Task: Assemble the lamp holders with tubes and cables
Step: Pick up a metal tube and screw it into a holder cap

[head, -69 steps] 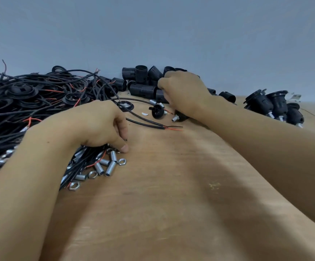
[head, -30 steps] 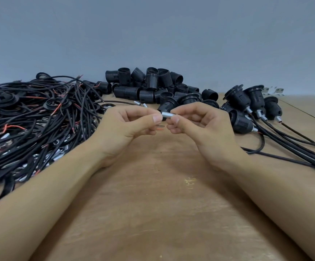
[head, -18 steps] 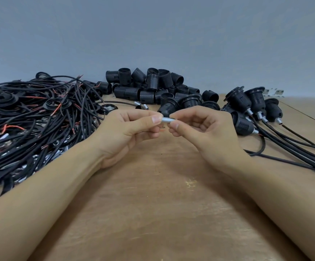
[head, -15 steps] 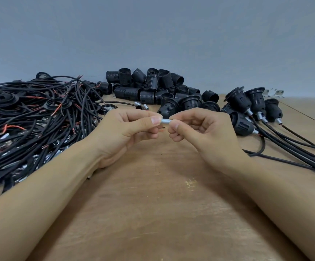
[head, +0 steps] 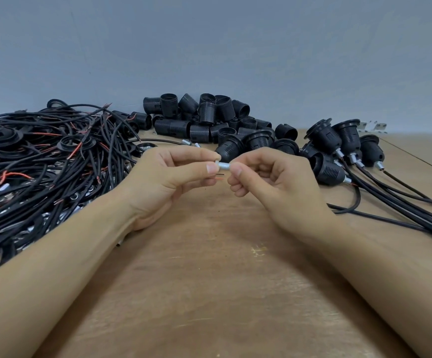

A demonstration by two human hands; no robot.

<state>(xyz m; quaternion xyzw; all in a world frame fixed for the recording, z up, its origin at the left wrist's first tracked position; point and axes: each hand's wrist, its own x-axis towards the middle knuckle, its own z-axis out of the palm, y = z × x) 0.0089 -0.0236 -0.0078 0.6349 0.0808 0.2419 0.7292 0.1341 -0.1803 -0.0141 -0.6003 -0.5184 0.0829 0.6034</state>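
your two hands are up over the middle of the table (head: 230,293), close together. your left hand (head: 165,177) and your right hand (head: 269,182) both pinch a little silver tube (head: 224,165) between thumb and finger, one at each end, so the tube lies flat between them. just under the tube you can see two thin wire ends (head: 220,176), one red and one dark, poking out from your left hand toward the right. i cannot tell if they go inside the tube. on the far left is a big messy pile of black cables (head: 42,171), with small metal bits lying in it. far in the middle is a heap of black holders (head: 204,120), some standing and some on their sides. on the far right are done holders (head: 338,148) with black cables running off to the right edge.
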